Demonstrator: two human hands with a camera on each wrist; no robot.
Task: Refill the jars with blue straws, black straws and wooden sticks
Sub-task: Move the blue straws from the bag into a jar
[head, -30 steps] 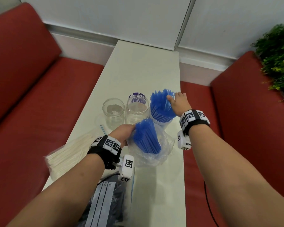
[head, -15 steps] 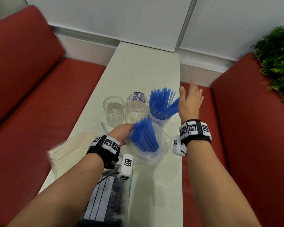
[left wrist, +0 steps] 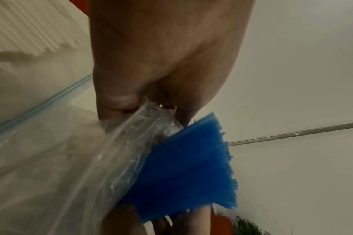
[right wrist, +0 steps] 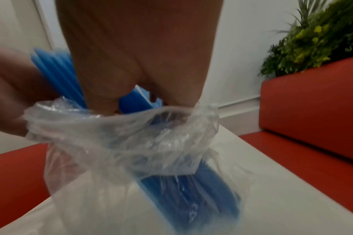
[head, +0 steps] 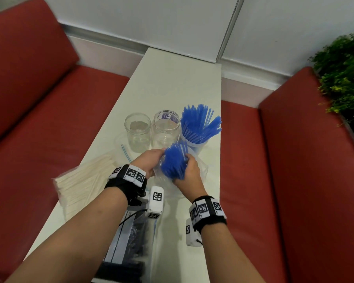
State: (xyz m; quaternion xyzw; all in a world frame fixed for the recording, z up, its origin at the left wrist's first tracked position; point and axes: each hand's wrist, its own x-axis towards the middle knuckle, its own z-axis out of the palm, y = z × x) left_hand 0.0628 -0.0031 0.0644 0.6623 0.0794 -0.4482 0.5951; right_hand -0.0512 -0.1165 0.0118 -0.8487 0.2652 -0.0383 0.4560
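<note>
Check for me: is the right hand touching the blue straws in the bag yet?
Touching. In the head view the right hand curls round the blue straws sticking out of the plastic bag; the right wrist view shows a finger pressed against them.

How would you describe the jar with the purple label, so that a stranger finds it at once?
On the long white table between the red benches, three jars stand in a row beyond the hands. It is the middle jar: empty, unlike its right neighbour full of blue straws, and bearing a purple label.
</note>
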